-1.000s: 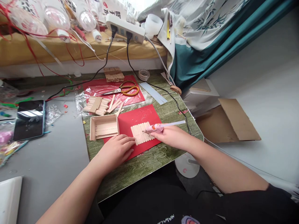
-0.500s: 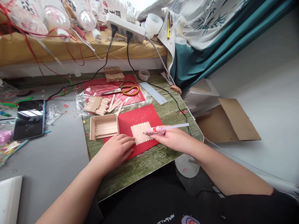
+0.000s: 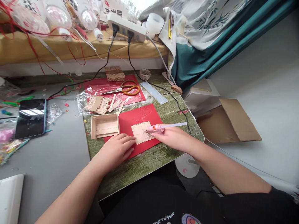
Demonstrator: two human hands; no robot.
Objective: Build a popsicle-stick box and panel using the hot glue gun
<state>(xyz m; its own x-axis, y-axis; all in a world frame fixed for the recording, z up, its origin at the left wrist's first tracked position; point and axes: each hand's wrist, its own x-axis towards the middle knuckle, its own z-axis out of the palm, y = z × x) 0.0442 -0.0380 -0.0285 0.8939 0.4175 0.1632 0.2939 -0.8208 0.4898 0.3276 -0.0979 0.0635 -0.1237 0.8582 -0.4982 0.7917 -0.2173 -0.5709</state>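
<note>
My right hand (image 3: 168, 135) is closed around a pink hot glue gun (image 3: 156, 128), with a long glue stick (image 3: 175, 125) poking out of its back end. The gun's nozzle is over a panel of craft sticks (image 3: 138, 133) laid side by side on a red sheet (image 3: 150, 115). My left hand (image 3: 121, 145) lies flat with fingers stretched out, its fingertips at the panel's left edge. Just beyond that hand stands an open box made of craft sticks (image 3: 105, 128).
Scissors (image 3: 123, 89), a bundle of craft sticks (image 3: 95, 105) and loose sticks (image 3: 119, 107) lie farther back. Grey strips (image 3: 154, 92) and a tape roll (image 3: 145, 74) are at the right rear. A black cord (image 3: 163, 88) crosses the table. A phone (image 3: 31, 118) lies left.
The glue gun has shifted very slightly left over the stick panel, still in my right hand. My left hand keeps its place at the panel's edge. The whole view has moved a little.
</note>
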